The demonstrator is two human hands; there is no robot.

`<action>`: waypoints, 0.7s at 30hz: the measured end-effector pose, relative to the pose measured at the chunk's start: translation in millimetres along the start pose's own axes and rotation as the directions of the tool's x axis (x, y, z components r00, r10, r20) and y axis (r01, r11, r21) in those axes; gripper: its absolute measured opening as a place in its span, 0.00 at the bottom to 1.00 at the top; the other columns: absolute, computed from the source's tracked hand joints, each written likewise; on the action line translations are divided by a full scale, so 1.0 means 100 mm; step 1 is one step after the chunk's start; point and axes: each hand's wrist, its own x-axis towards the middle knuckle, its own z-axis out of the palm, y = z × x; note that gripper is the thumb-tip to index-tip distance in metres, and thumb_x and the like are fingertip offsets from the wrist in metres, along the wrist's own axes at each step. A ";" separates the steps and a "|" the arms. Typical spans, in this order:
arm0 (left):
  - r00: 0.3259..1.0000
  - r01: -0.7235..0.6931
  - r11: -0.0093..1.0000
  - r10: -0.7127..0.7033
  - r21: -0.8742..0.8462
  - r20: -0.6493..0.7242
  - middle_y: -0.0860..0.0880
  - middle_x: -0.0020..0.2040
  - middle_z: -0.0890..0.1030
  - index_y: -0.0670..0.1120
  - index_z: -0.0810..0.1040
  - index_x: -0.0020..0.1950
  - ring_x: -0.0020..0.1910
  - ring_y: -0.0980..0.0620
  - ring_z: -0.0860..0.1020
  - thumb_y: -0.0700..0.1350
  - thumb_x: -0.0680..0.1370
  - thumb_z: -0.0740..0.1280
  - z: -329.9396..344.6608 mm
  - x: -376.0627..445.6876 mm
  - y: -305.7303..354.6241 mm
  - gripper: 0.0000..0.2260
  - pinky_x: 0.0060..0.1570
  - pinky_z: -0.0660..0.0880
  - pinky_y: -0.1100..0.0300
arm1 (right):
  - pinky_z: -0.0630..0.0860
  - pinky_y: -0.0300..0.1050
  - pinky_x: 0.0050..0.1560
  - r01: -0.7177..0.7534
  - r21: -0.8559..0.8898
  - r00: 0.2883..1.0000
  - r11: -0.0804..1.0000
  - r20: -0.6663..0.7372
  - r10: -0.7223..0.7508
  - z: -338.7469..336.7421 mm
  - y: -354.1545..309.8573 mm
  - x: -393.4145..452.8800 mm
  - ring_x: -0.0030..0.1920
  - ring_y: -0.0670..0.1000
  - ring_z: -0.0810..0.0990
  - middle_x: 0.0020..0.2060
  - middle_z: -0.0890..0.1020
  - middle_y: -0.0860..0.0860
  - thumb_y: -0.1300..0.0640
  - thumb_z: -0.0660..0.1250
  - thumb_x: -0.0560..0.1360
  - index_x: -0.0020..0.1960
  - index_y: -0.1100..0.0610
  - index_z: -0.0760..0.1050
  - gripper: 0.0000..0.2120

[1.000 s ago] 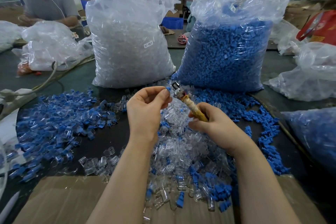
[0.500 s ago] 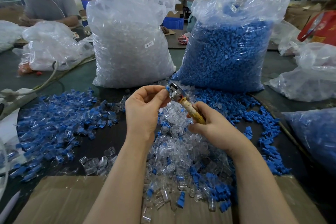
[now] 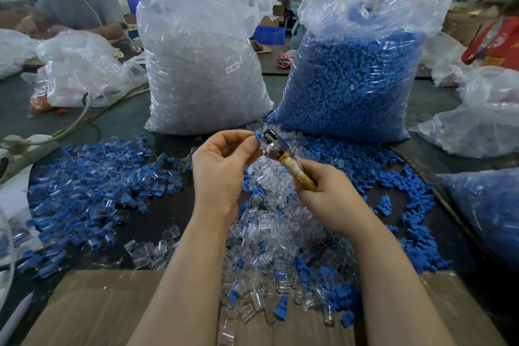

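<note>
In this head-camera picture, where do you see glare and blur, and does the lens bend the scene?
Head view: bright glare streaks on the bag of clear parts and the bag of blue parts; head view: the left hand pinching a blue part, the right hand and the tool are sharp, the person behind is soft; head view: the wide lens seems to stretch things near the frame edges.

A small blue plastic piece (image 3: 257, 136) sits pinched at the fingertips of the left hand (image 3: 222, 168), just beside the metal head of a hand tool (image 3: 276, 146). The tool tilts up and to the left. Its handle, wrapped in stained yellowish tape, is gripped by the right hand (image 3: 328, 196).
</note>
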 end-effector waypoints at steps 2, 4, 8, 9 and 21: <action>1.000 -0.015 1.000 0.015 0.015 0.001 0.50 0.36 0.85 0.44 0.82 0.43 0.37 0.55 0.82 0.33 0.75 0.70 -0.01 0.01 0.01 0.06 0.40 0.78 0.66 | 0.67 0.49 0.34 -0.005 0.002 1.000 1.000 0.021 0.005 0.01 -0.01 0.00 0.30 0.49 0.68 0.30 0.71 0.49 0.64 0.63 0.70 0.39 0.49 0.67 0.10; 1.000 -0.006 1.000 0.006 0.011 0.005 0.51 0.36 0.85 0.43 0.82 0.43 0.36 0.56 0.82 0.33 0.75 0.70 -0.01 0.02 0.01 0.06 0.39 0.77 0.66 | 0.66 0.48 0.33 -0.019 0.026 0.998 0.999 0.053 0.017 0.00 -0.02 0.00 0.29 0.49 0.67 0.32 0.71 0.49 0.63 0.64 0.71 0.41 0.48 0.66 0.11; 0.999 0.043 0.999 -0.043 -0.026 0.010 0.50 0.37 0.85 0.43 0.82 0.44 0.36 0.56 0.82 0.33 0.76 0.70 -0.02 0.02 -0.01 0.05 0.39 0.77 0.66 | 0.65 0.43 0.31 -0.038 0.058 0.994 0.998 0.103 0.032 -0.01 -0.04 0.00 0.27 0.44 0.66 0.34 0.69 0.47 0.63 0.65 0.73 0.43 0.45 0.65 0.14; 0.999 0.051 0.998 -0.050 -0.029 0.014 0.49 0.37 0.85 0.43 0.82 0.44 0.36 0.55 0.82 0.34 0.76 0.70 -0.03 0.02 -0.01 0.05 0.39 0.77 0.66 | 0.65 0.42 0.31 -0.038 0.055 0.993 0.998 0.112 0.032 -0.01 -0.04 -0.01 0.27 0.43 0.65 0.34 0.69 0.48 0.63 0.65 0.73 0.43 0.45 0.65 0.15; 0.998 0.046 0.998 -0.045 -0.031 0.045 0.48 0.39 0.85 0.43 0.82 0.45 0.38 0.54 0.82 0.34 0.75 0.70 -0.05 0.01 0.00 0.04 0.40 0.78 0.64 | 0.66 0.45 0.34 -0.066 0.066 0.978 0.996 0.201 0.052 -0.07 -0.08 -0.01 0.31 0.48 0.67 0.37 0.69 0.51 0.62 0.65 0.75 0.49 0.48 0.65 0.13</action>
